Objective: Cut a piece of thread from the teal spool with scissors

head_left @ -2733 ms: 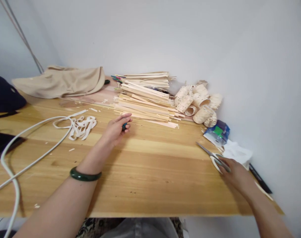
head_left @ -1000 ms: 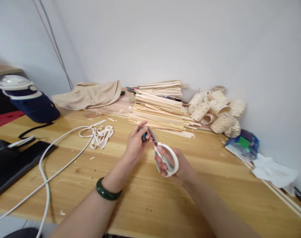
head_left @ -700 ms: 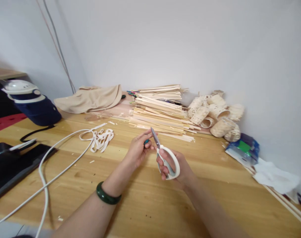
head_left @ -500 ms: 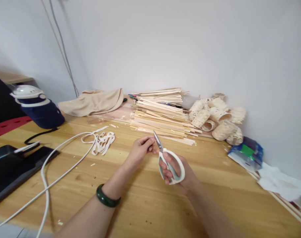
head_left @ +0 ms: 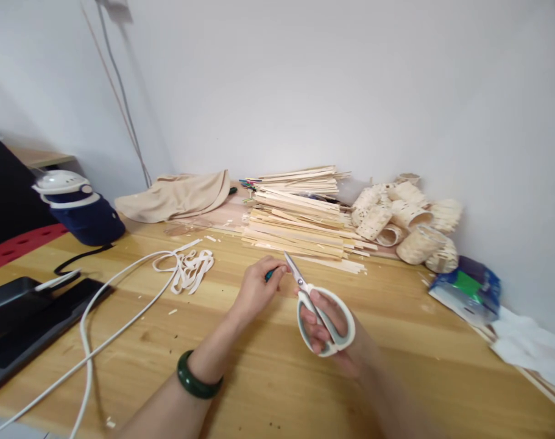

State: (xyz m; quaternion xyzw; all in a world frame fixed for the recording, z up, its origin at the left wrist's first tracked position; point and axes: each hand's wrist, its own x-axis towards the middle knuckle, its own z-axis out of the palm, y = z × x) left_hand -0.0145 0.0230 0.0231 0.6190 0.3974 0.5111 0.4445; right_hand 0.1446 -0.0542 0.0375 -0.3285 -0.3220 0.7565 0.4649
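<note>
White-and-grey scissors (head_left: 327,320) are held in my right hand (head_left: 320,323), its fingers through the handles and the closed-looking blades pointing up and left. Their tip is beside the fingertips of my left hand (head_left: 259,283), which is closed in a pinch around a small dark teal item (head_left: 269,275). Most of that item is hidden by the fingers. A dark green bangle (head_left: 197,377) circles my left wrist. Both hands are above the wooden table (head_left: 268,378).
Thin wooden strips (head_left: 300,231) lie stacked behind my hands. Woven tubes (head_left: 412,216) and a blue packet (head_left: 471,289) are at the right. White tape (head_left: 195,268), a white cable (head_left: 88,347), beige cloth (head_left: 176,195) and a blue bottle (head_left: 88,213) are leftward.
The view has shifted slightly. The scissors and my right hand have moved a little right and down. More of the teal item now shows at my left fingers.
</note>
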